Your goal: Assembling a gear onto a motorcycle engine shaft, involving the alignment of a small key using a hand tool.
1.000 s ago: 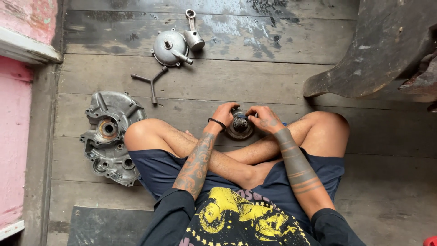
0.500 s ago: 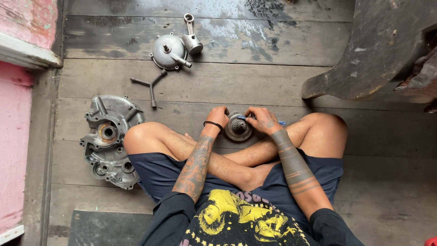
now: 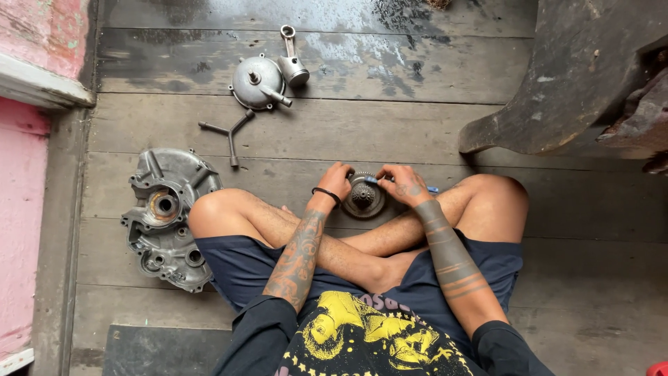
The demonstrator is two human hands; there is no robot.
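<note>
My left hand (image 3: 337,182) grips the gear assembly (image 3: 363,196) at nine o'clock, right hand (image 3: 402,184) pinching a blue-handled tool (image 3: 410,185) at three; it might slip off the teeth.

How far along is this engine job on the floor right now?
Done: the engine is apart, with the case half, round cover, piston rod and three-way wrench laid out on the wooden floor.
In hand: the left hand steadies the round gear part while the right hand works on it with a blue-handled tool.
Left: every loose part is unassembled.
</note>
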